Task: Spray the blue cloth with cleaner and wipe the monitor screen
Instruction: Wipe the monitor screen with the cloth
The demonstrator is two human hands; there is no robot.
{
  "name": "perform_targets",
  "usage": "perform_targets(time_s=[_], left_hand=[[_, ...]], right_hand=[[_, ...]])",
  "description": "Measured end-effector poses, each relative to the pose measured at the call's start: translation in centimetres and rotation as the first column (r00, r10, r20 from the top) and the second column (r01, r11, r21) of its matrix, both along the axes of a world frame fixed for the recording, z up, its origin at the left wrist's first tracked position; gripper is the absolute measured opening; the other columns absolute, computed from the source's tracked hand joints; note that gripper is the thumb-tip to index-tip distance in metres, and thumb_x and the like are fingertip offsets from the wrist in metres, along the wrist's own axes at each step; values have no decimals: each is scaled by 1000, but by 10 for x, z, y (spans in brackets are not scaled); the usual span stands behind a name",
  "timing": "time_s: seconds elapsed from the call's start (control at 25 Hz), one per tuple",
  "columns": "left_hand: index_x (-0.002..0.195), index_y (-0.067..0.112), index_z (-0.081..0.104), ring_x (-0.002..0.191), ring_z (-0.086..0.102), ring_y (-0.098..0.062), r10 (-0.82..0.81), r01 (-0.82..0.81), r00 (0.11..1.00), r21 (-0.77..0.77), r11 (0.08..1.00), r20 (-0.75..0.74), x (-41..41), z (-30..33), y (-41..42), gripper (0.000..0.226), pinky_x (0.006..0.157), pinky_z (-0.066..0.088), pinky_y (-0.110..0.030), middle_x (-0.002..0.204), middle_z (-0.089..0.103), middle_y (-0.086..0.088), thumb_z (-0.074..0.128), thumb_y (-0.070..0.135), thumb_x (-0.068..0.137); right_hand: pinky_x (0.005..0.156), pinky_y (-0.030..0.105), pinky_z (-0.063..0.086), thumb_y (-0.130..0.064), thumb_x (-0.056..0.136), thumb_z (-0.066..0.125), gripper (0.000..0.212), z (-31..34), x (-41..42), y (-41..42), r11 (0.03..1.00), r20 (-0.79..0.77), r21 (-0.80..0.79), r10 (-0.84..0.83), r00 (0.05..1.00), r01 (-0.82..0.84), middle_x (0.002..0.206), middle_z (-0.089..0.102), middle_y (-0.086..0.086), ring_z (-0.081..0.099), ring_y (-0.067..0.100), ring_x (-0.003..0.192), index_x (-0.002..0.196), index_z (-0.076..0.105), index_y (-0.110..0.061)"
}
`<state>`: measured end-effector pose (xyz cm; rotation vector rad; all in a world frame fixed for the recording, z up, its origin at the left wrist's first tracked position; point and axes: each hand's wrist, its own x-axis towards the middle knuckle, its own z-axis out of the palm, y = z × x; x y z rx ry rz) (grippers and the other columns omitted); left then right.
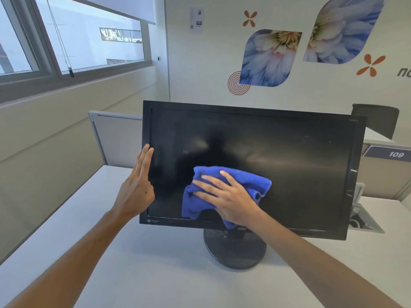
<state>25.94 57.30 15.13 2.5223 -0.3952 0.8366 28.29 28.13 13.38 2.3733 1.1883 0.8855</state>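
Note:
A black monitor [289, 156] stands on a round base [233, 252] on the white desk, its dark screen off. My right hand [224, 196] lies flat on a bunched blue cloth [249, 178] and presses it against the lower middle of the screen. My left hand [138, 185] rests with straight fingers against the monitor's left bezel, steadying it. No spray bottle is in view.
The white desk [155, 274] runs under both forearms. Grey partitions [115, 138] stand behind the monitor. A cable box opening [362, 221] sits at the right, near a "109" sign [395, 154]. A window fills the upper left, and a dark chair [375, 118] stands at the back right.

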Motion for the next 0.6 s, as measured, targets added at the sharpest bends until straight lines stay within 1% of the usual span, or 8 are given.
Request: perform_targets(time_s=[0.12,0.2,0.28,0.32,0.4,0.44,0.52,0.6], left_hand=[[154,22,5,141,35,-34,8,-7,1000,23,1000,-5,1,0,-2,101,47,47,-28,164,0,6,49,-16,71],[154,22,6,139,37,-35,12,-13,1000,31,999,12,1,0,-3,102,45,45,-27,164,1,5,49,-17,69],[154,22,5,138,39,-37,9,-10,1000,26,1000,24,1,-1,-3,104,45,45,-27,164,1,4,49,-17,69],[154,23,2,139,37,-36,9,-10,1000,16,1000,25,0,-1,-2,105,47,47,-29,164,0,5,49,-18,69],[154,25,-3,140,35,-36,-1,2,999,-11,1000,34,1,-2,0,107,49,49,-31,163,0,7,47,-18,69],[154,24,-3,136,39,-39,-11,12,999,-25,1000,41,3,-3,1,107,50,46,-25,162,1,8,47,-18,69],[154,23,0,127,47,-44,-30,33,999,-63,998,34,5,-6,5,103,55,38,-13,162,5,7,47,-17,71],[153,25,0,121,52,-42,-43,42,999,-121,992,-10,4,-6,9,101,62,39,-14,162,6,6,50,-15,74]], right_hand=[[119,50,16,-24,90,49,56,51,22,7,964,4,208,-173,985,168,160,30,-7,26,20,148,145,42,-29],[120,50,13,-23,92,46,55,90,40,29,936,-18,290,-204,979,200,160,28,-5,23,21,148,147,40,-28],[120,51,9,-24,92,37,57,113,51,59,943,-29,272,-190,981,191,161,26,-4,19,22,150,148,37,-27],[120,51,7,-25,91,35,58,115,53,73,950,-31,251,-182,983,184,162,24,-4,17,22,150,149,36,-27],[121,51,6,-25,92,38,59,100,50,92,966,-33,195,-167,985,171,163,22,-5,15,23,151,151,35,-28],[121,52,6,-25,92,39,60,87,46,96,976,-30,159,-148,989,151,163,21,-5,15,23,151,151,33,-28],[121,51,7,-26,93,36,59,61,37,94,991,-19,104,-86,996,87,163,22,-3,13,24,151,152,32,-27],[122,50,8,-27,94,34,56,35,26,87,997,-33,67,-32,999,34,162,24,-2,14,24,151,150,37,-26]])
